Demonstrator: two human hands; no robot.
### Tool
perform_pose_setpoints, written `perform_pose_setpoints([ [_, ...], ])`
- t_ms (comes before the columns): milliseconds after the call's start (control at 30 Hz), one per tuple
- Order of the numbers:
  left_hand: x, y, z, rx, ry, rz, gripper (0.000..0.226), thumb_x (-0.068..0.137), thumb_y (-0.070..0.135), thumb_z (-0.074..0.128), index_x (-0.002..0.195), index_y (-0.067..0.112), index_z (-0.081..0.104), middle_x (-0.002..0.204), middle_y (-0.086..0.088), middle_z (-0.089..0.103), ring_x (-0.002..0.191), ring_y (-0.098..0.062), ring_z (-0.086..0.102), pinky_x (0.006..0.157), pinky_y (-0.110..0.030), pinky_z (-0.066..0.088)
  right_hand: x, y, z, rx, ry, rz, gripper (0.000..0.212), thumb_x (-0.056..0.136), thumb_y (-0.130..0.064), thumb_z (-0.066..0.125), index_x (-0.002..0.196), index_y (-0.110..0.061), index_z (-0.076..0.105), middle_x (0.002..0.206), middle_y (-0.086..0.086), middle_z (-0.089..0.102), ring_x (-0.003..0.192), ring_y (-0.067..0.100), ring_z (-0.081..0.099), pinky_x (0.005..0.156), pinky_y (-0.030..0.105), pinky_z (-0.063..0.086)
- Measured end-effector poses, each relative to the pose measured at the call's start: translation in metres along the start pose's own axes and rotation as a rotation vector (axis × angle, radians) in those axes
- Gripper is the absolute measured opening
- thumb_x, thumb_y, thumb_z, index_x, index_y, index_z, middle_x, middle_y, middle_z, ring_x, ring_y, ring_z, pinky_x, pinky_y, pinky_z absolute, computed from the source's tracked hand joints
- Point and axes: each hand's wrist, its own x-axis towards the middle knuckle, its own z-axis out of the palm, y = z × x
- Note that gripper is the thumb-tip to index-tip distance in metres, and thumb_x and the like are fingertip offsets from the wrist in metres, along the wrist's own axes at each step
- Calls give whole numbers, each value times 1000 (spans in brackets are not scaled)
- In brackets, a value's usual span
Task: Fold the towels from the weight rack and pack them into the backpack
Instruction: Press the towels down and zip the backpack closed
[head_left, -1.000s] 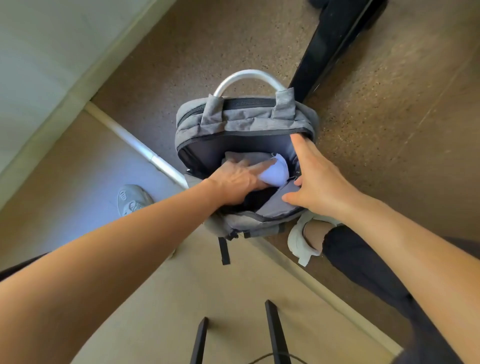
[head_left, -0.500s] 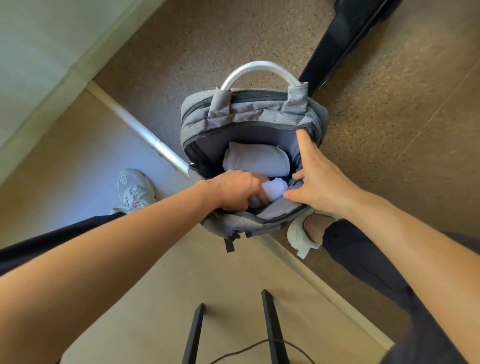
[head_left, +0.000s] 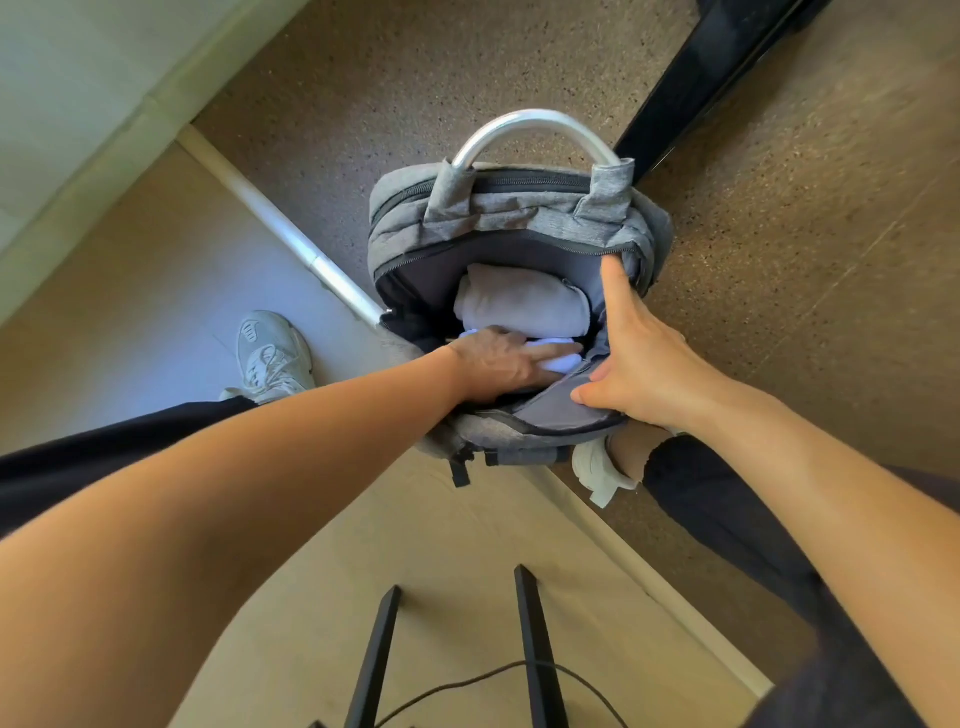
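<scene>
The grey backpack (head_left: 498, 218) with a silver handle stands open on the floor between my feet. A folded grey towel (head_left: 519, 306) lies inside it at the far side. A white towel (head_left: 558, 358) sits in front of the grey one, partly hidden. My left hand (head_left: 493, 358) reaches into the opening and presses the white towel down, fingers laid over it. My right hand (head_left: 639, 358) spreads the opening: its index finger lies straight along the right rim and its thumb presses on the near flap.
A black metal post (head_left: 691, 88) slants behind the backpack. A white rail (head_left: 291, 239) divides the tan mat from the speckled brown floor. My shoes (head_left: 270, 353) (head_left: 597, 467) flank the backpack. Two black bars (head_left: 530, 644) and a cable lie near the bottom edge.
My left hand has pushed the white towel deeper, so less of it shows, and its fingers have flattened over it. The grey towel is now fully uncovered. My right hand has kept its place on the opening.
</scene>
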Motion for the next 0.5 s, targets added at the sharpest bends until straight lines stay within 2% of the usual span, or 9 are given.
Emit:
perform_pose_setpoints([
  [100, 4, 5, -11, 54, 35, 63, 63, 106, 7, 39, 163, 27, 21, 174, -3, 3, 123, -37, 53, 95, -46, 49, 1, 0, 1, -24, -7, -1, 133, 75, -20, 86, 156, -33, -18, 169, -3, 7, 119, 33, 63, 99, 43, 46],
  [200, 6, -2, -1, 47, 54, 88, 64, 106, 7, 41, 163, 26, 20, 174, -5, 3, 133, -36, 48, 102, -46, 48, 2, -1, 2, -23, -15, -2, 133, 75, -21, 86, 156, -33, -18, 168, -2, 10, 121, 33, 62, 99, 42, 47],
  [333, 15, -6, 2, 42, 1, 77, 59, 107, 11, 43, 161, 28, 26, 174, -3, -2, 122, -33, 56, 98, -45, 52, 4, -1, -1, 2, -7, -3, 134, 74, -18, 87, 155, -34, -18, 169, -2, 7, 126, 35, 58, 103, 49, 47],
  [400, 16, -9, 0, 56, 11, 79, 61, 106, 12, 44, 161, 28, 26, 174, -4, -3, 114, -34, 61, 92, -46, 55, 4, 0, -2, 26, 12, -18, 132, 72, -16, 88, 155, -36, -13, 167, -2, 13, 123, 35, 60, 101, 52, 48],
  [500, 6, -18, -5, 31, 92, 40, 71, 97, 20, 57, 160, 30, 27, 170, -7, 16, 115, -36, 62, 86, -48, 57, 3, 0, -1, 44, 27, -38, 126, 70, -15, 88, 153, -36, -6, 165, -1, 17, 117, 34, 63, 97, 52, 51],
])
